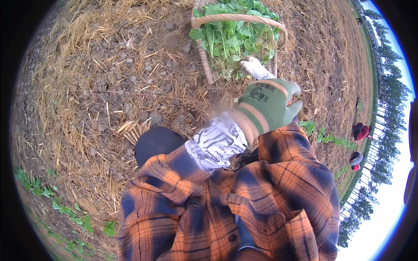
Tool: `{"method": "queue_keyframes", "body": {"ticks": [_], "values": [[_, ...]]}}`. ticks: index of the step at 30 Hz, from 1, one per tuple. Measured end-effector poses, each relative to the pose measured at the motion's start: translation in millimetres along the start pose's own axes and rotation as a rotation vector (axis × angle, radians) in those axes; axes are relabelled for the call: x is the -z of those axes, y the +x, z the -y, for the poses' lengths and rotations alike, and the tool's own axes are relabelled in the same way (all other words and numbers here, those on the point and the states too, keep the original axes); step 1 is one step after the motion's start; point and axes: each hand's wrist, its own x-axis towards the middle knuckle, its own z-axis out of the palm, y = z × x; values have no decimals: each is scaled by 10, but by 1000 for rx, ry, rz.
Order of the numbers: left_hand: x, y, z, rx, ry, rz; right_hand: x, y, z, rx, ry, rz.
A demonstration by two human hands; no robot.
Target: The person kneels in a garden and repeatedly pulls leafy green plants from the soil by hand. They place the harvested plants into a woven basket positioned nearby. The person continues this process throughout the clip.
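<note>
A woven basket with a wrapped arched handle (241,17) lies at the top centre, holding leafy green plants (233,40) with long stems. My right hand (256,68), in a whitish glove, is at the basket's near edge with its fingers curled by the leaves and roots; whether they grip anything cannot be told. My left hand (272,102), in a green knit glove with printed marks, crosses in front of the right forearm. Its thumb and a finger are apart, with nothing visible between them; its other fingers are hidden. White printed sleeve covers (217,142) show at my wrists.
Dry straw (98,36) covers the brown soil. My dark knee (160,143) is below the basket, left of centre. Low green plants grow at the lower left (68,210) and right (336,139). Two people (361,131) are farther off at the right, before a tree line.
</note>
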Motion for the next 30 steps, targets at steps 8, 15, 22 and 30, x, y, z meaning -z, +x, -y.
{"method": "queue_keyframes", "body": {"ticks": [8,15,22,30], "values": [[-7,13,-26,18,62,18,-50,-127,54,123,-342,-317],[-8,27,3,-28,38,40,-282,-70,373,288,-602,-436],[35,22,-6,-42,13,-17,-321,-364,784,266,-629,-594],[15,-22,-69,-49,13,-14,101,-270,767,258,-549,-635]]}}
